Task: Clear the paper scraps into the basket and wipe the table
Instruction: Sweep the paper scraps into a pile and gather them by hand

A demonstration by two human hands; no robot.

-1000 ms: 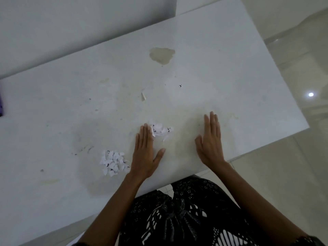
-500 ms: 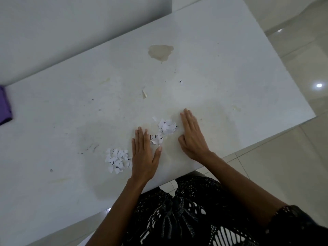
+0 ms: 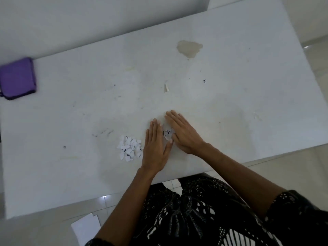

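Pressing flat on the white table (image 3: 230,68), the left hand (image 3: 155,148) and the right hand (image 3: 184,134) lie side by side, fingers straight and unclenched, neither one gripping anything. Between them sits one small cluster of paper scraps (image 3: 166,134), partly hidden by the right hand. A second, larger pile of scraps (image 3: 130,148) lies just to the left of the left hand. Two stray bits rest farther back: one pale sliver (image 3: 166,88) and one tiny dark-marked fleck (image 3: 204,81). One brownish stain (image 3: 189,47) marks the far side of the table. One purple folded cloth (image 3: 17,78) sits at the table's far left edge. White paper sheets (image 3: 86,228) lie on the floor below the near edge.
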